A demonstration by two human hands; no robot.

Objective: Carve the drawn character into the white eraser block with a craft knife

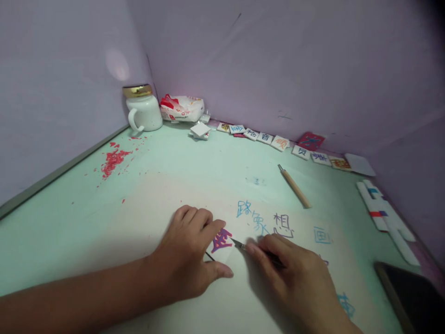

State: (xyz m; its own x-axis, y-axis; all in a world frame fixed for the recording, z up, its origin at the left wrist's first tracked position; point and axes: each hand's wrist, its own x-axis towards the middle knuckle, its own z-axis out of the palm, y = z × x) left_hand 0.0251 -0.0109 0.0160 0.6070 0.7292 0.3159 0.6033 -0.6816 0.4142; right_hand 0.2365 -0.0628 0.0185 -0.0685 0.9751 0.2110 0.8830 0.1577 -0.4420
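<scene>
With right grip [292,264] closed pen-fashion on craft knife [240,244], blade aimed at right edge of piece bearing purple-and-red character [221,240]; impossible to tell whether touching. With thumb and forefinger of left grip [187,250] set apart around same piece, above pale sheet [208,315]; unclear whether pressing its edges. Apparently at a cutting or carving step. For next stroke, steady piece and keep fingertips clear of blade. Farther out on counter [194,160], note wooden-handled gouge [295,187], red shavings [114,161], lidded mug [149,113].
</scene>
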